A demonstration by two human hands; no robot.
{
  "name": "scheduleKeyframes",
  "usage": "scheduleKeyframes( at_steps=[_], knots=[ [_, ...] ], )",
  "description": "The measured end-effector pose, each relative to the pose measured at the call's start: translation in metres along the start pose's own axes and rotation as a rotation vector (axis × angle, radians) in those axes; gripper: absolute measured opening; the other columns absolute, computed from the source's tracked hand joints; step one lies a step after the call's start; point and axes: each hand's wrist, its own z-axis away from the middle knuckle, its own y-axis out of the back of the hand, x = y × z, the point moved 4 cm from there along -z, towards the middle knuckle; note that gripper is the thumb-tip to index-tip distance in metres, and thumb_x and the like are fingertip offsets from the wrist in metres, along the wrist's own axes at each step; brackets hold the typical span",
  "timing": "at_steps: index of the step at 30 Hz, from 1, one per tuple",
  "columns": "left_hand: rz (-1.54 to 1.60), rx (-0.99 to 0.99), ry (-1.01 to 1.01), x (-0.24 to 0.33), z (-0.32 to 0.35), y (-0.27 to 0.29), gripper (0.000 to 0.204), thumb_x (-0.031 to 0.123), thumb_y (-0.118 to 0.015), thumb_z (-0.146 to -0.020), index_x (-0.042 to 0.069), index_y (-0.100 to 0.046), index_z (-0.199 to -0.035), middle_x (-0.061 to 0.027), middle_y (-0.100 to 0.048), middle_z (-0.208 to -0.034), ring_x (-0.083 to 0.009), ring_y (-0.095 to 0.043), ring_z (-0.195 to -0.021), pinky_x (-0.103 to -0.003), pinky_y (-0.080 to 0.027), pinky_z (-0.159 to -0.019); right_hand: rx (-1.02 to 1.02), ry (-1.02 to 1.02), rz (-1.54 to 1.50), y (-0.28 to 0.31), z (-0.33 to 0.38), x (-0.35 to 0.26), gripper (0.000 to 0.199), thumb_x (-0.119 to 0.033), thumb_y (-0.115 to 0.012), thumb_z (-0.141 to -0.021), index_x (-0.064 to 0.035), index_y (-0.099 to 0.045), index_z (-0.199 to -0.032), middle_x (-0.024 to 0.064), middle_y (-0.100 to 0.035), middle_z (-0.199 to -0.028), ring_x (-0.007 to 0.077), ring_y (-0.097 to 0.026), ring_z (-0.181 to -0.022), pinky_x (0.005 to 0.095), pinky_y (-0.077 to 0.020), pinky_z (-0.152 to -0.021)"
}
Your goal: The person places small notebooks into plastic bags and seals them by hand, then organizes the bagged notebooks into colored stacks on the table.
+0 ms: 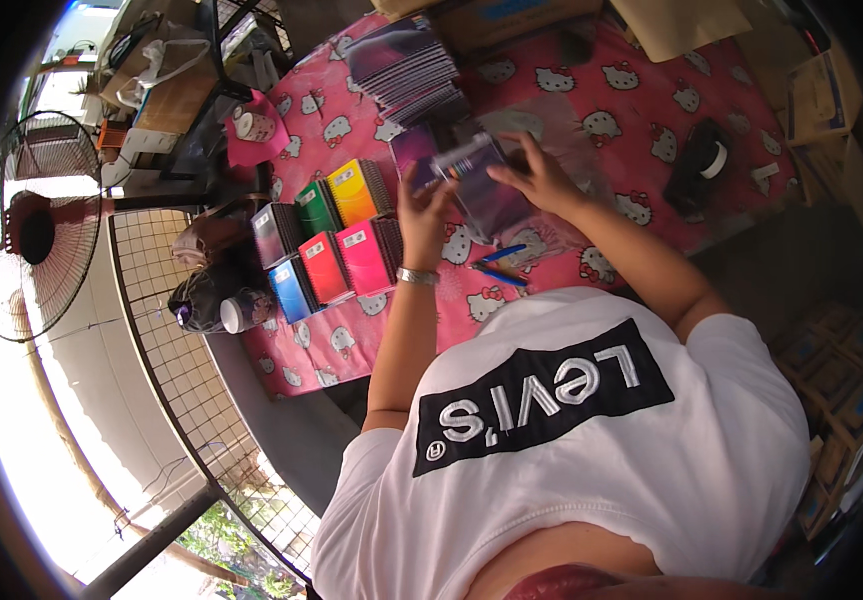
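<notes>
Perhaps pens [500,265] beside colourful notebooks [326,245]

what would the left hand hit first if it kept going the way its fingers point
The left hand already touches the purple notebook in its clear sleeve. Straight on, up the pink table cover, its fingers would probably meet the fanned stack of notebooks first, though depth is hard to judge.

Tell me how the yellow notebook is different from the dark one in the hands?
The yellow notebook lies on the pink tablecloth in a row with other colours; the dark notebook is lifted between the left hand and right hand. The yellow one is bright and bare; the dark one looks purple-black under shiny clear wrap. Both are spiral-bound.
</notes>
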Motion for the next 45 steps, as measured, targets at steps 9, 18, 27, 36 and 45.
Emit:
scheduleKeyframes(
  at_steps=[9, 18, 27, 36, 45],
  knots=[
    [-0.238, 0.059, -0.173, -0.023, -0.08, 0.051, 0.061, 0.017, -0.062, -0.09, 0.0, -0.032, -0.14, -0.014, -0.058, -0.119, -0.0193, -0.059, -0.104, -0.029, -0.047, -0.086, 0.415, 0.036, 0.697, -0.093, -0.095, 0.019, 0.045, -0.037, -0.061, -0.086, -0.0019, -0.052, -0.112, 0.0232, -0.058, -0.106, 0.04, -0.055, -0.102, 0.0471, -0.0448, -0.086],
    [-0.374, 0.436, -0.477, 0.048, -0.075, 0.221, 0.024, 0.002, -0.051, -0.088, 0.0, -0.062, -0.109, -0.0047, -0.065, -0.094, -0.0122, -0.058, -0.075, -0.026, -0.048, -0.067, 0.071, 0.417, 0.469, -0.26, -0.134, -0.052, 0.022, -0.017, -0.063, -0.081, -0.0074, -0.062, -0.101, 0.0129, -0.053, -0.104, 0.0317, -0.057, -0.089, 0.046, -0.0464, -0.078],
    [-0.749, 0.505, -0.046, 0.021, -0.061, 0.444, 0.056, 0.009, -0.069, -0.077, 0.0, -0.051, -0.129, -0.018, -0.062, -0.118, -0.0284, -0.06, -0.109, -0.035, -0.046, -0.094, 0.096, 0.109, 1.067, -0.385, -0.186, -0.006, 0.025, -0.028, -0.059, -0.085, -0.0079, -0.067, -0.097, 0.0096, -0.053, -0.111, 0.0253, -0.047, -0.11, 0.0399, -0.0348, -0.093],
    [-0.702, 0.575, -0.026, 0.02, -0.057, 0.425, 0.055, 0.003, -0.066, -0.077, 0.001, -0.05, -0.13, -0.0175, -0.06, -0.122, -0.0285, -0.059, -0.111, -0.034, -0.044, -0.096, 0.142, 0.213, 0.244, -0.393, -0.204, -0.047, 0.036, 0.002, -0.067, -0.067, -0.0036, -0.05, -0.098, 0.0142, -0.058, -0.091, 0.0313, -0.06, -0.086, 0.0404, -0.0483, -0.074],
    [-0.237, 0.386, -0.058, 0.046, -0.057, 0.442, 0.048, 0.022, -0.05, -0.097, -0.002, -0.042, -0.137, -0.0179, -0.055, -0.13, -0.0198, -0.05, -0.119, -0.027, -0.04, -0.097, 0.022, 0.006, 0.119, -0.443, -0.199, -0.049, 0.066, -0.02, -0.079, -0.064, 0.0037, -0.048, -0.118, 0.0227, -0.058, -0.107, 0.0357, -0.055, -0.104, 0.0399, -0.0455, -0.091]
  ],
)
